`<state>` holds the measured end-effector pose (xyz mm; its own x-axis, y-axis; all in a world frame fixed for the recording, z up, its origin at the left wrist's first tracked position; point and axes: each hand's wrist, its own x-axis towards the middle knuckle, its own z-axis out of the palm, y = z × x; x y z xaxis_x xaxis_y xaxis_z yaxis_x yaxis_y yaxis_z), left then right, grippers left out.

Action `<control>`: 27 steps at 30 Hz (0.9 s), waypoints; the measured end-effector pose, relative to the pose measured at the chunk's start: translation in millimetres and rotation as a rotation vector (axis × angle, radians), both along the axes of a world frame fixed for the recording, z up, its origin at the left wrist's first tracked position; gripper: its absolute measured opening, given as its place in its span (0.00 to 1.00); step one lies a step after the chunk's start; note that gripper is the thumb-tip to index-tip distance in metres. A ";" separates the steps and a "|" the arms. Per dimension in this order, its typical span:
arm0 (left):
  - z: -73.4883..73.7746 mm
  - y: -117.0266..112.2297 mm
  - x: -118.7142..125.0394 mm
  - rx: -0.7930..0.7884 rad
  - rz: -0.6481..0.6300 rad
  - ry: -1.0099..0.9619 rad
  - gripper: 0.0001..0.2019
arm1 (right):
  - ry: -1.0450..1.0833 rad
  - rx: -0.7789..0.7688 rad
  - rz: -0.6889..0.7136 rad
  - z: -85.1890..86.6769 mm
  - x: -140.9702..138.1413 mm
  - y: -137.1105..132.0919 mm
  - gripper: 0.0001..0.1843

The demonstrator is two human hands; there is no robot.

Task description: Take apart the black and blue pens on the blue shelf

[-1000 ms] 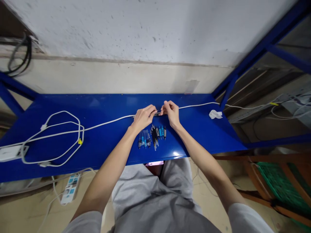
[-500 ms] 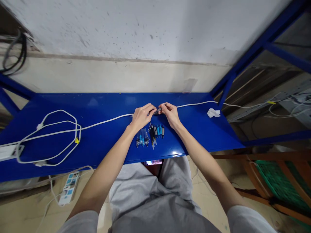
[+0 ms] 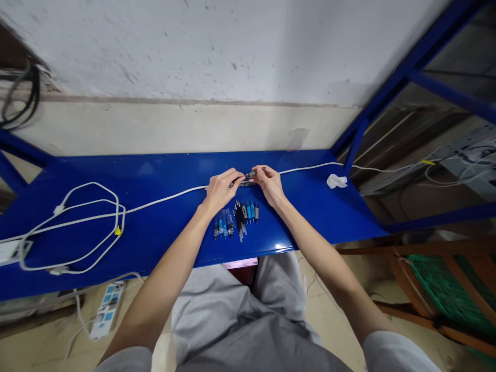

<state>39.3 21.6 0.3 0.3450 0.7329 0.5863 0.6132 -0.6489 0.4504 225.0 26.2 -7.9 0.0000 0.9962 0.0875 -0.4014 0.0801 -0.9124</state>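
Both hands meet over the middle of a blue metal shelf [image 3: 163, 232]. My left hand [image 3: 220, 188] and my right hand [image 3: 269, 184] pinch the two ends of a small dark, slim pen-like piece [image 3: 246, 179] held between them, fingers closed. Just in front of my wrists lies a cluster of several small blue, black and clear pen parts [image 3: 235, 219]. A white cable [image 3: 166, 197] runs across the shelf behind my hands.
A coiled white cable [image 3: 73, 227] with a yellow tie lies at the left. A crumpled white scrap [image 3: 336, 181] rests near the right upright of the blue frame [image 3: 351, 144]. A power strip [image 3: 104, 310] sits on the floor, and green netting [image 3: 445, 294] at lower right.
My hands stay pinched together on the small piece, with only slight finger movement. The camera view has drifted a little, shifting the scene leftward.
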 end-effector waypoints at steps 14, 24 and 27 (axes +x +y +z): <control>-2.3 0.0 0.3 0.007 0.008 -0.018 0.16 | 0.066 -0.069 -0.019 -4.7 2.9 1.8 0.25; -0.1 2.0 -2.6 0.013 0.028 -0.011 0.17 | 0.022 -0.051 0.012 -3.6 2.7 0.4 0.24; -0.3 1.8 -1.7 0.021 0.029 -0.012 0.16 | 0.008 -0.030 -0.005 -2.3 3.0 0.0 0.23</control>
<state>37.6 23.5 0.1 0.3165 0.7303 0.6054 0.6269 -0.6400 0.4443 228.0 26.3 -10.2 0.0057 0.9983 0.0575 -0.4084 0.0548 -0.9111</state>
